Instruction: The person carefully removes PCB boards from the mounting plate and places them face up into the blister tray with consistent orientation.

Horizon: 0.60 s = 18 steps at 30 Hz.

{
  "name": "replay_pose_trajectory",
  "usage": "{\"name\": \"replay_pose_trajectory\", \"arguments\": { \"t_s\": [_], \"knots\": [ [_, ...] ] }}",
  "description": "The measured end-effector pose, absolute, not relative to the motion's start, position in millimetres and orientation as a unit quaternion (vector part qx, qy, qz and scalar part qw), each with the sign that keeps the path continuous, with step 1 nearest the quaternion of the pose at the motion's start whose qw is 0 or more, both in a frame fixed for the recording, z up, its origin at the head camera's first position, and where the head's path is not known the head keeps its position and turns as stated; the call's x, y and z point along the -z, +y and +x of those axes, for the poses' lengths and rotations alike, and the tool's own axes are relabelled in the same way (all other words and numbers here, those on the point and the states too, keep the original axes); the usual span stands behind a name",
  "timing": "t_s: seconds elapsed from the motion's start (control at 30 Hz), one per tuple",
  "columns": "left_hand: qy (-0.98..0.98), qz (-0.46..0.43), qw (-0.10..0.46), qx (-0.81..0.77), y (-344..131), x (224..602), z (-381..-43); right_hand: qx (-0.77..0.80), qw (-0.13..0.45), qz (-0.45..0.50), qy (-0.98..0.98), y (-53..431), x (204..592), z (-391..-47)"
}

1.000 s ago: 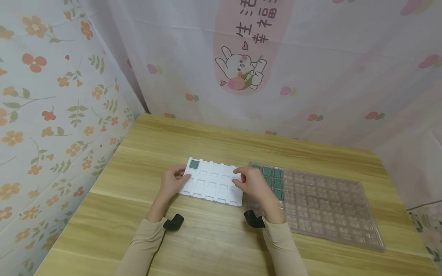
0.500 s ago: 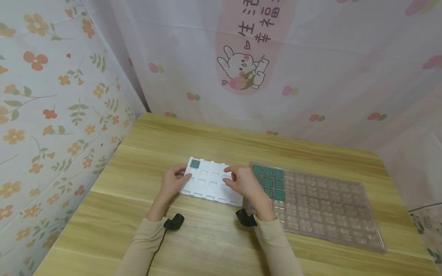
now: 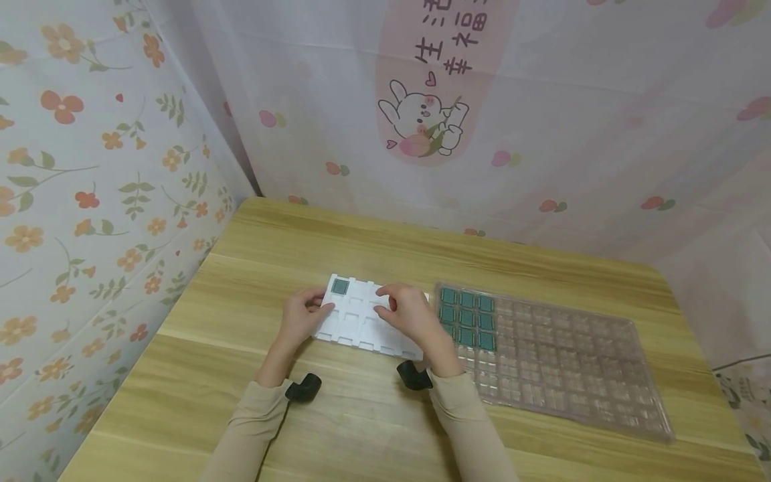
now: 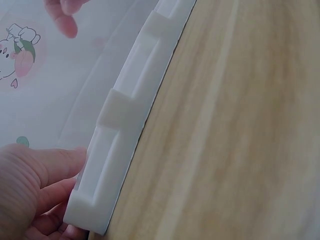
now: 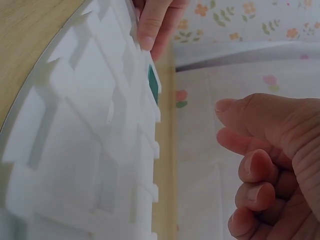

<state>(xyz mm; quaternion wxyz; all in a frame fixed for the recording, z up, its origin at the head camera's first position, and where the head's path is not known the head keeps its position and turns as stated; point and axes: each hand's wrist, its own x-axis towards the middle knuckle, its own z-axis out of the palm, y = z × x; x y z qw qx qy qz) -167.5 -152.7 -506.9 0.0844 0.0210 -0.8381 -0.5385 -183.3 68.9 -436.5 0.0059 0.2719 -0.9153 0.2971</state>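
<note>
A white tray (image 3: 351, 330) with shallow pockets lies on the table, one green square chip (image 3: 340, 286) in its far left pocket. My left hand (image 3: 299, 318) grips the tray's left end, thumb on top and fingers at the edge and below; the left wrist view shows this white edge (image 4: 112, 120) up close. My right hand (image 3: 414, 318) hovers above the tray's right half. In the right wrist view its thumb (image 5: 250, 112) and index finger stand slightly apart with nothing visible between them, the other fingers loosely curled. The chip's green face (image 5: 153, 84) shows near the left hand.
Right of the white tray lies a large clear plastic tray (image 3: 572, 361) with many pockets. Several green chips (image 3: 466, 318) fill its far left corner. Floral and cartoon-printed curtains (image 3: 337, 80) hang behind and left of the wooden table (image 3: 361, 428).
My right hand has moved left across the white tray, uncovering more of the green chips in the clear tray. The left hand keeps its grip in the same place.
</note>
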Motion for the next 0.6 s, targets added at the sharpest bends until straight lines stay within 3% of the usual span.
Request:
{"name": "replay_pose_trajectory", "arguments": {
  "t_s": [0.6],
  "knots": [
    [-0.841, 0.023, 0.088, 0.533, -153.0, 507.6, -167.8, -0.292, -0.018, 0.262, -0.92, 41.9, 436.1, -196.5]
  ]
}}
